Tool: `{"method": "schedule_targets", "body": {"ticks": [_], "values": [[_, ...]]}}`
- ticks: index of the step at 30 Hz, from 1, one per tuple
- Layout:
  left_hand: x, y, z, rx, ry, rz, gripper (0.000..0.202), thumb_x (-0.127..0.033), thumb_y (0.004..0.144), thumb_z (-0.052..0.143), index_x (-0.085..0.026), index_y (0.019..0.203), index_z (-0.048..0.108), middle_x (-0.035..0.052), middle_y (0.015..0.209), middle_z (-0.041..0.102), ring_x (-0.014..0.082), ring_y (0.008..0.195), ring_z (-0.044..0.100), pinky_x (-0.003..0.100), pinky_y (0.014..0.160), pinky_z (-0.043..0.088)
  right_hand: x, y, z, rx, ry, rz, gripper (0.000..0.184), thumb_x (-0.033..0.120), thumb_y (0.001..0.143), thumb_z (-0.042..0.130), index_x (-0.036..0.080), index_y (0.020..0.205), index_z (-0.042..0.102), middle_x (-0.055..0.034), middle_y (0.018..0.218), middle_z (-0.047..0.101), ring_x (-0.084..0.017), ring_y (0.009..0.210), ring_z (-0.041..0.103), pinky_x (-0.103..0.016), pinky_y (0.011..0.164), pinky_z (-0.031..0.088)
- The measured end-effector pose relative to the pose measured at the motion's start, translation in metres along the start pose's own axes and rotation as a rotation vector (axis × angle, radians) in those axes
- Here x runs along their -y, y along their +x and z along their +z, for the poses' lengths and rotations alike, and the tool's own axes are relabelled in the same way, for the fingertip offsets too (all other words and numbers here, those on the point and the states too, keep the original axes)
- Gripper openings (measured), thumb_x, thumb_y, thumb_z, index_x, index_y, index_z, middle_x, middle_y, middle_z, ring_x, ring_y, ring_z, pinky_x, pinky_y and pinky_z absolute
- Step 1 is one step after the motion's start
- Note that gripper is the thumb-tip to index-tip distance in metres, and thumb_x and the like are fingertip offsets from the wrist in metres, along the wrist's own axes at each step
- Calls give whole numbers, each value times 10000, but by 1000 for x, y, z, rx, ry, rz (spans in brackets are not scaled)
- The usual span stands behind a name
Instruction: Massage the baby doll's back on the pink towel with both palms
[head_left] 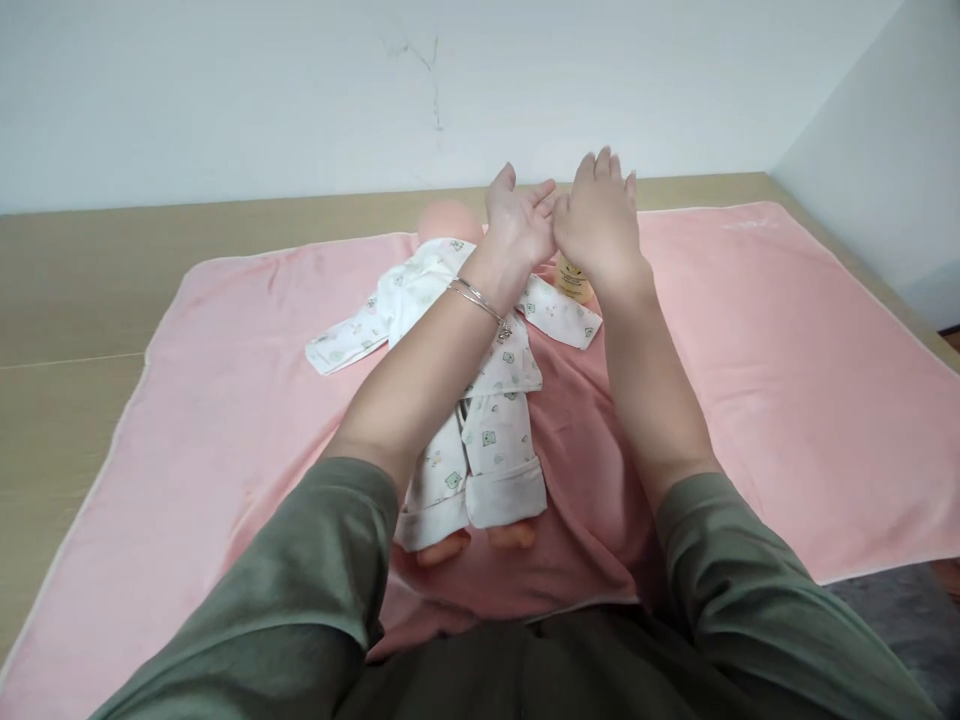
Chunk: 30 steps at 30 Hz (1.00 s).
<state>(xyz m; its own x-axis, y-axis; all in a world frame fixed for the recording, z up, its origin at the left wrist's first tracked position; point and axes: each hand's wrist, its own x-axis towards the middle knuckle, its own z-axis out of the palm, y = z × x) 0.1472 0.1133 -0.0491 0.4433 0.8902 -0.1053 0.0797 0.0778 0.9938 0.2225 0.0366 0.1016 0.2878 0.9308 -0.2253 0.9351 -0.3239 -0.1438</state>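
Observation:
My left hand point(523, 218) is raised over the chest of a baby doll, palm up, with its fingers spread and nothing in it. Close against its fingertips is my right hand point(600, 212), back toward me and fingers stretched out. The baby doll point(450, 222) lies on its back in a white printed top point(420, 285) and white printed trousers point(499, 440) with turned-up cuffs. Its feet point(514, 533) show below the cuffs, and my left forearm covers part of its body. A yellowish bottle point(574, 280) with dark print is partly hidden behind my right hand.
Beneath the doll a pink blanket point(787, 400) is spread, wrinkled near the doll's legs. It lies on a wooden table point(67, 300). A white wall point(225, 100) with a crack stands along the back, and another wall is at the right.

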Motion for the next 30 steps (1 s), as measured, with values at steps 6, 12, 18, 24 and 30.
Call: {"method": "schedule_targets", "body": {"ticks": [6, 12, 18, 24, 30], "values": [[4, -6, -4, 114, -162, -209, 718, -423, 1049, 0, -153, 1211, 645, 106, 1195, 686, 293, 1348, 554, 524, 1122, 503, -10, 7, 26, -106, -83, -112, 462, 242, 922, 388, 29, 1295, 560, -251, 1489, 473, -396, 1471, 347, -635, 1271, 54], [12, -34, -20, 32, 34, -98, 671, -349, 1054, 20, -174, 1240, 640, 88, 1254, 682, 292, 1393, 511, 527, 1066, 539, -11, 2, 16, -175, -99, -109, 336, 192, 938, 321, 181, 1032, 643, -172, 1077, 704, -353, 1154, 625, -673, 1235, 29], [-20, -85, -58, 145, -162, -144, 693, -413, 1058, -1, -208, 1285, 621, 54, 1217, 717, 238, 1287, 615, 427, 1034, 579, -16, 9, 21, -134, 2, -59, 291, 277, 953, 386, 206, 1123, 611, -184, 1199, 664, -371, 1296, 517, -696, 1209, 7], [-70, -127, -85, 220, -323, -136, 677, -233, 1053, -26, -212, 1344, 585, -5, 1367, 649, 214, 1308, 576, 442, 1031, 573, -24, 14, 55, -257, 9, -18, 419, 362, 993, 378, 110, 1286, 542, -260, 1539, 399, -343, 1501, 226, -708, 1156, -26], [-98, -150, -107, 157, -83, 93, 780, -122, 1009, -109, -222, 1366, 577, -2, 1297, 690, 244, 1274, 572, 402, 914, 596, -8, 2, 49, -293, -88, 110, 462, 260, 932, 470, 88, 1355, 538, -297, 1549, 361, -363, 1496, 256, -651, 1165, 5]]}}
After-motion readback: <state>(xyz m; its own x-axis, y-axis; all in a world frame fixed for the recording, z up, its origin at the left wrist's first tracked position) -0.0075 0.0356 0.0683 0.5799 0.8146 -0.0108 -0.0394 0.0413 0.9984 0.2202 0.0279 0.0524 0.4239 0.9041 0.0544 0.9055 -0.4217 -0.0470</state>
